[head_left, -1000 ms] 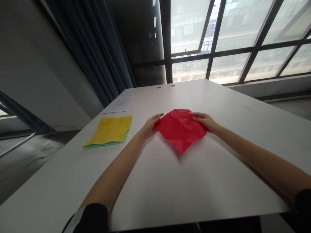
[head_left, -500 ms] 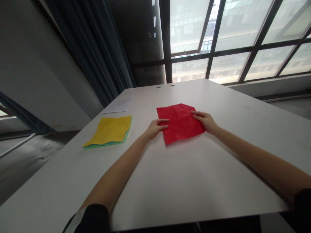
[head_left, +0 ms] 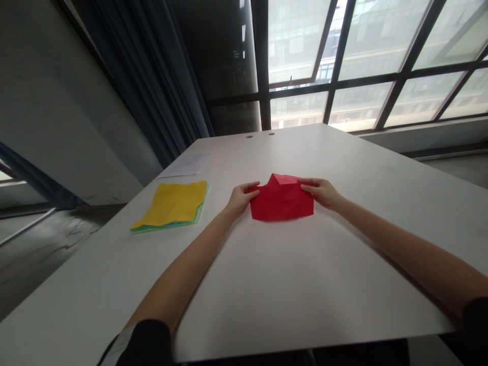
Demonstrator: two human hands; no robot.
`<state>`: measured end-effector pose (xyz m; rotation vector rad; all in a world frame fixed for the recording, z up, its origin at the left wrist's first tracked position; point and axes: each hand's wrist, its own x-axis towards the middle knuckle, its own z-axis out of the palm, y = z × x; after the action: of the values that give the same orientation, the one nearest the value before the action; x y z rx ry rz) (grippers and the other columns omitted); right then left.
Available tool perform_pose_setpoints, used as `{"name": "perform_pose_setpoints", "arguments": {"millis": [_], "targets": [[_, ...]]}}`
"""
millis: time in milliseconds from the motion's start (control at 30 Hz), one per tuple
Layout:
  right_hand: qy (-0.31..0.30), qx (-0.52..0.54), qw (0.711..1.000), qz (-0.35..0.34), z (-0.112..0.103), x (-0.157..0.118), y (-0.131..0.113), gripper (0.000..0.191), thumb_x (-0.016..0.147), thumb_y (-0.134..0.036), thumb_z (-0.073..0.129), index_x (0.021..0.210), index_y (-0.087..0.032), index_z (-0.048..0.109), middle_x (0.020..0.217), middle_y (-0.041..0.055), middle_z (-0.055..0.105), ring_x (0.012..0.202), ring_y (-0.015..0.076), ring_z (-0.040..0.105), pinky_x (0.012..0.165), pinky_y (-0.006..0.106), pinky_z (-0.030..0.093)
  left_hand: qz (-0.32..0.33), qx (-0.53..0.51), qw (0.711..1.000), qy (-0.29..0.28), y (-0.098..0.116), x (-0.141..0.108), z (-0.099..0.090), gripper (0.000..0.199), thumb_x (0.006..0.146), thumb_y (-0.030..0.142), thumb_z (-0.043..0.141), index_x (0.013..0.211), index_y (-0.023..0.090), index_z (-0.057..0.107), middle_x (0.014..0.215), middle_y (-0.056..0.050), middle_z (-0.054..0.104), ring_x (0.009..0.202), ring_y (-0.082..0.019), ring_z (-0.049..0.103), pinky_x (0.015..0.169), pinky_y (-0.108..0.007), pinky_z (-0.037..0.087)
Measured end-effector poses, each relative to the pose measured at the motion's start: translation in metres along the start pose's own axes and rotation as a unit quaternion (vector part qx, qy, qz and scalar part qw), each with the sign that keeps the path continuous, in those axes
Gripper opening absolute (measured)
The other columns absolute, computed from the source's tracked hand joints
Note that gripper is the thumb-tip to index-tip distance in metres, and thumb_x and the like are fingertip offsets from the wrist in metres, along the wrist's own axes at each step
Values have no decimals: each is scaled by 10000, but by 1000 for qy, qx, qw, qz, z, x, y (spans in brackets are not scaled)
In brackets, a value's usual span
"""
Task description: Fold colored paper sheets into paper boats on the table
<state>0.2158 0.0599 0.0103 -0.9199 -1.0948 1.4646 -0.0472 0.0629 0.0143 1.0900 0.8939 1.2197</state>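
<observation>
A creased red paper sheet (head_left: 282, 202) is held at the middle of the white table (head_left: 282, 284). My left hand (head_left: 241, 197) pinches its left edge between thumb and fingers. At the upper right edge, my right hand (head_left: 320, 192) grips the sheet the same way. The upper part of the sheet bends up into a small peak between the hands, and its lower edge hangs toward me, close to the tabletop. Left of my left hand lies a stack of sheets with a yellow one (head_left: 175, 203) on top and green and blue edges beneath.
A white printed paper (head_left: 186, 164) lies at the far left of the table, behind the yellow stack. Two small round discs (head_left: 249, 136) are near the far edge. A dark blue curtain (head_left: 152, 76) and windows stand beyond the table.
The red sheet, earlier spread wider and tilted, now looks shorter from front to back, with a raised fold at its top. My left hand has shifted slightly left and up, my right hand slightly left.
</observation>
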Motion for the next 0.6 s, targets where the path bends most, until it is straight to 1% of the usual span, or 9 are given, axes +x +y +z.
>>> {"name": "perform_pose_setpoints", "arguments": {"millis": [100,200,300,367,433,500,533,567,600], "targets": [[-2,7,1000,-7,2,0,4,347,521,-263,806,834,-166,694,768,33,710,703,144,634,739,290,512,14,1,1000,13,0,-2,4,409,457,208,806,834,103,684,740,-66,691,675,-132,614,762,-305,489],[-16,-6,1000,-21,4,0,6,309,545,-315,789,804,-175,693,761,37,704,699,156,629,740,319,503,32,13,999,25,1,-4,9,358,452,243,807,764,114,687,714,-55,682,667,-134,604,758,-315,483],[-15,-43,998,-42,6,-1,8,276,578,-373,759,769,-188,684,727,25,682,673,152,609,720,332,491,57,48,997,21,0,-5,13,306,499,279,786,745,131,681,707,-42,666,658,-129,588,733,-313,478],[12,-85,994,-75,6,0,8,279,581,-408,744,749,-194,680,777,29,666,717,159,600,734,338,477,86,97,991,17,-1,-5,15,253,554,301,755,738,146,676,709,-34,643,674,-131,578,721,-309,474],[53,-142,981,-124,6,1,8,290,585,-435,730,735,-191,684,957,57,637,867,188,583,802,348,448,131,173,976,37,-1,-5,16,207,597,311,726,727,159,674,781,-46,617,756,-155,574,726,-308,473],[82,-188,965,-163,6,1,7,287,603,-444,711,722,-184,687,1127,72,571,1009,211,531,869,350,407,178,256,948,61,2,-7,17,175,625,310,708,723,169,672,946,-76,577,908,-196,553,767,-324,468],[84,-196,963,-167,6,1,7,284,618,-445,698,727,-183,686,1138,73,565,1021,209,523,877,349,397,198,294,933,62,4,-8,17,160,638,307,701,725,176,671,1038,-87,546,990,-215,526,809,-340,456],[76,-192,965,-160,7,0,6,281,633,-444,687,738,-183,682,1091,70,589,988,199,536,866,346,399,215,327,919,50,7,-10,18,143,655,302,691,730,182,668,1123,-92,512,1064,-230,491,863,-363,432],[66,-179,970,-148,8,-1,5,278,641,-442,680,744,-184,674,999,59,622,917,181,555,837,339,410,231,354,906,27,11,-12,20,125,675,298,679,732,188,663,1186,-90,487,1122,-237,456,922,-387,391]]}}
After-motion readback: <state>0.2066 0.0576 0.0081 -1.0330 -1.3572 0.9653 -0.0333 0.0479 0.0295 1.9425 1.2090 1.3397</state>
